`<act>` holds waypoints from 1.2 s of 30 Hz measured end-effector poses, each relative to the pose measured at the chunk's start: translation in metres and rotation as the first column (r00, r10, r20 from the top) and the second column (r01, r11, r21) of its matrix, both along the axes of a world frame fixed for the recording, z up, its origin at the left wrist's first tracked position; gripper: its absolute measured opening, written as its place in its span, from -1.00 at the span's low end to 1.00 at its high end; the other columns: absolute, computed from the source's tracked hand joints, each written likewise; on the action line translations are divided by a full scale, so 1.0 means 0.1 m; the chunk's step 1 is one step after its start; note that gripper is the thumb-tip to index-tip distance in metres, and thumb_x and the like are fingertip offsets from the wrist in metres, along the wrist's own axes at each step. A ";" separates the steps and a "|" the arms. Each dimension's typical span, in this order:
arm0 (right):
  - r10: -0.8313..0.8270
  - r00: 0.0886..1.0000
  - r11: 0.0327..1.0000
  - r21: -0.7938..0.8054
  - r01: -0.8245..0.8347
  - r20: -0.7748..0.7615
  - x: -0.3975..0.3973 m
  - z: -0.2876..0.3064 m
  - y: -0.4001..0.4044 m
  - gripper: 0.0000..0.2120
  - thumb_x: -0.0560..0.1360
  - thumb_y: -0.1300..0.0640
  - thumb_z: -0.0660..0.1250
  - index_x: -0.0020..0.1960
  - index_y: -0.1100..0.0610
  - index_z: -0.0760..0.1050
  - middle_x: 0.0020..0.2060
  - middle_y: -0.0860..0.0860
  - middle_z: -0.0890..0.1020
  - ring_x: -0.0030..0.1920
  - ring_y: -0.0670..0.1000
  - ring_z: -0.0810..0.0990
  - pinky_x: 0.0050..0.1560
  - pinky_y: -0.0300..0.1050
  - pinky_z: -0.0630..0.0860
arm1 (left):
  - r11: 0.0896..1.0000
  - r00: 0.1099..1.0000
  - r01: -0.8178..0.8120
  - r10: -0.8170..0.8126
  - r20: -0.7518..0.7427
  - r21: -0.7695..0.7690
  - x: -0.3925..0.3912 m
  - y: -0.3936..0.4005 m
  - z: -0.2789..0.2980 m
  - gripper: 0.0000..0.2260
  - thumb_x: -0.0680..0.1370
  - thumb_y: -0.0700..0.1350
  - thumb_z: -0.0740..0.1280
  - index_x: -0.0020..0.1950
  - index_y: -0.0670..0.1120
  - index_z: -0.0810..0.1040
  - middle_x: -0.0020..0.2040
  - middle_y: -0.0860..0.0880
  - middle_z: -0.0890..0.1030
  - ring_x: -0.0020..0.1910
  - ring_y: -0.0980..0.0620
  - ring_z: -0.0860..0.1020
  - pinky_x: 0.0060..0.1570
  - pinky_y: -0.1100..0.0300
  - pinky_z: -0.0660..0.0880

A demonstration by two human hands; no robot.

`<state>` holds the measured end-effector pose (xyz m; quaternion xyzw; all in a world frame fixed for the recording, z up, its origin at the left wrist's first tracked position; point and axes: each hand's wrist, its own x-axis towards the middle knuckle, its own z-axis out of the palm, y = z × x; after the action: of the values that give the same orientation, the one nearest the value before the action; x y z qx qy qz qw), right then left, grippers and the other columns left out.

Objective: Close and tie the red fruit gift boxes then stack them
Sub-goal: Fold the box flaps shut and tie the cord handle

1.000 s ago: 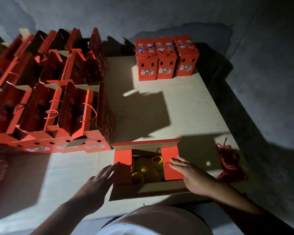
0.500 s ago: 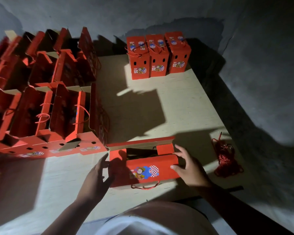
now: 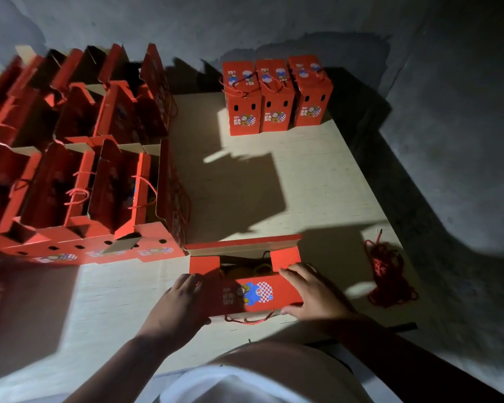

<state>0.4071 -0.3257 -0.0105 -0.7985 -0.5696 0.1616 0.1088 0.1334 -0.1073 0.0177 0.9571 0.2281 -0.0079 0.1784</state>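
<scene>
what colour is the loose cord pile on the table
Red cord pile, clearest in the head view.

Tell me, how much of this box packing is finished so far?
Done: three closed boxes stand in a row at the far end of the table. In hand: the left hand and right hand fold the printed flap over the near box, whose yellow fruit shows through the gap. Left: many open boxes on the left, and a bundle of red cord waiting for tying.
</scene>
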 end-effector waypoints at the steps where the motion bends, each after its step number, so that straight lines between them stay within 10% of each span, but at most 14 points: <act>1: -0.008 1.000 1.000 0.011 0.008 0.005 -0.01 -0.02 -0.01 -0.12 0.34 -0.39 0.43 0.55 -0.07 0.32 0.38 -0.10 0.43 0.36 0.00 0.45 0.34 -0.11 0.44 | 1.000 1.000 0.005 -0.005 -0.001 0.003 -0.01 0.00 0.00 -0.17 0.28 0.07 0.65 0.51 0.06 0.43 0.25 0.09 0.53 0.22 -0.05 0.49 0.01 0.04 0.61; 9: 0.025 0.999 0.999 -0.041 -0.024 0.036 0.01 0.01 -0.03 -0.18 0.44 -0.41 0.35 0.59 -0.03 0.35 0.59 -0.05 0.35 0.62 -0.01 0.24 0.59 -0.04 0.17 | 0.993 0.994 -0.101 0.103 0.029 -0.062 -0.11 -0.07 -0.10 -0.24 0.47 0.16 0.52 0.62 0.15 0.29 0.48 0.14 0.41 0.36 -0.02 0.50 0.27 0.09 0.50; 13: 0.032 0.999 0.999 -0.024 -0.031 0.012 -0.04 -0.02 -0.10 -0.25 0.53 -0.37 0.24 0.62 -0.04 0.30 0.66 -0.01 0.12 0.67 -0.01 0.02 0.61 0.07 0.15 | 0.997 0.997 -0.051 0.053 0.049 -0.052 -0.19 -0.16 -0.22 -0.33 0.67 0.24 0.20 0.71 0.19 -0.04 0.69 0.22 0.01 0.64 0.18 0.04 0.42 0.14 0.31; 15: -0.043 0.999 0.990 0.134 0.046 -0.028 -0.05 -0.01 -0.14 -0.44 0.56 -0.20 0.38 0.51 -0.04 0.50 0.63 0.06 0.25 0.63 0.05 0.18 0.57 0.07 0.25 | 0.996 0.993 -0.074 0.078 0.085 -0.048 -0.18 -0.10 -0.23 -0.45 0.69 0.14 0.19 0.68 0.17 0.16 0.66 0.15 0.16 0.61 0.09 0.17 0.36 0.13 0.42; 18: -0.155 0.985 0.961 0.220 0.169 -0.078 0.00 0.04 -0.10 -0.68 0.55 0.03 0.50 0.30 -0.01 0.68 0.52 0.06 0.43 0.52 0.06 0.38 0.51 0.02 0.36 | 0.975 0.964 -0.204 0.216 0.152 -0.089 -0.09 0.04 -0.26 -0.67 0.56 -0.20 0.47 0.29 0.08 0.68 0.38 0.02 0.47 0.33 -0.06 0.47 0.15 0.06 0.60; 22: -0.351 0.920 0.905 0.187 0.381 -0.175 0.14 0.11 0.06 -0.53 0.39 0.00 0.63 0.24 0.03 0.57 0.29 -0.06 0.49 0.34 0.02 0.50 0.29 -0.15 0.41 | 0.830 0.856 -0.396 0.489 0.169 -0.393 0.09 0.22 -0.22 -0.64 0.48 -0.25 0.55 -0.16 0.24 0.58 0.00 0.07 0.62 0.01 -0.03 0.66 -0.15 0.05 0.62; 26: -0.418 0.798 0.876 0.041 0.481 -0.434 0.24 0.22 0.29 0.11 0.35 0.12 0.67 0.65 -0.20 0.03 0.50 -0.19 0.26 0.51 -0.15 0.24 0.44 -0.14 0.34 | 0.788 0.822 -0.461 0.552 0.138 -0.408 0.18 0.34 -0.23 -0.47 0.40 -0.05 0.65 0.27 0.06 0.48 0.12 0.10 0.51 0.02 0.11 0.56 -0.23 0.23 0.54; 30: -0.346 0.846 0.905 0.096 0.415 -0.405 0.31 0.22 0.30 -0.31 0.38 0.03 0.64 0.40 -0.23 0.39 0.28 -0.39 0.46 0.33 -0.17 0.49 0.24 -0.37 0.43 | 0.805 0.870 -0.351 0.469 0.151 -0.478 0.17 0.40 -0.21 0.04 0.44 -0.31 0.58 0.67 0.26 0.05 0.28 0.11 0.38 0.13 0.18 0.53 -0.20 0.05 0.67; 36: -0.145 0.955 0.974 0.134 0.184 -0.258 0.24 0.14 0.13 -0.35 0.37 -0.30 0.55 0.33 -0.02 0.48 0.48 -0.18 0.38 0.45 -0.20 0.36 0.43 -0.28 0.32 | 0.874 0.901 -0.256 0.370 0.225 -0.413 0.08 0.36 -0.26 -0.20 0.42 -0.31 0.57 0.45 0.35 0.41 0.34 0.04 0.41 0.30 -0.02 0.52 0.11 -0.02 0.66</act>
<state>0.4315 -0.3123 0.0039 -0.8061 -0.4939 0.2045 0.2541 0.1418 -0.0712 -0.0079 0.8451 0.3465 0.1221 0.3883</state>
